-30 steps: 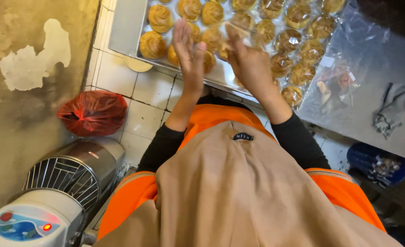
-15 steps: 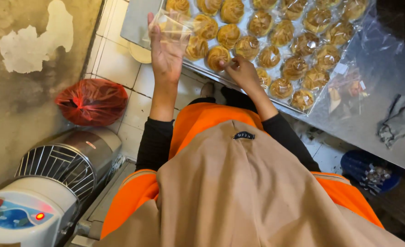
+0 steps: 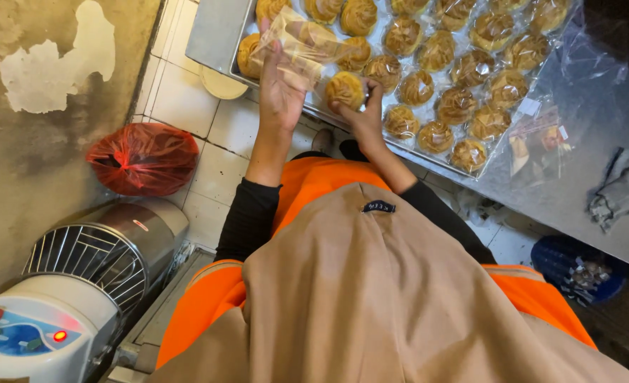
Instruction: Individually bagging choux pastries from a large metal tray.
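While the left hand [image 3: 280,85] is holding up a clear, crinkled plastic bag [image 3: 307,44], its grip pinching the bag's lower edge, the right hand [image 3: 362,117] is closing its grip around one round, golden-brown flaky pastry [image 3: 345,90], lifted just off the metal baking tray [image 3: 218,35]. Pastry is lying just right of and below the bag, nearly touching it; bag's long axis is running up and rightward from the left grip. Remaining wrapped pastries [image 3: 456,106] are sitting in rows beyond the right grip. Steel table [image 3: 612,177] is carrying the tray.
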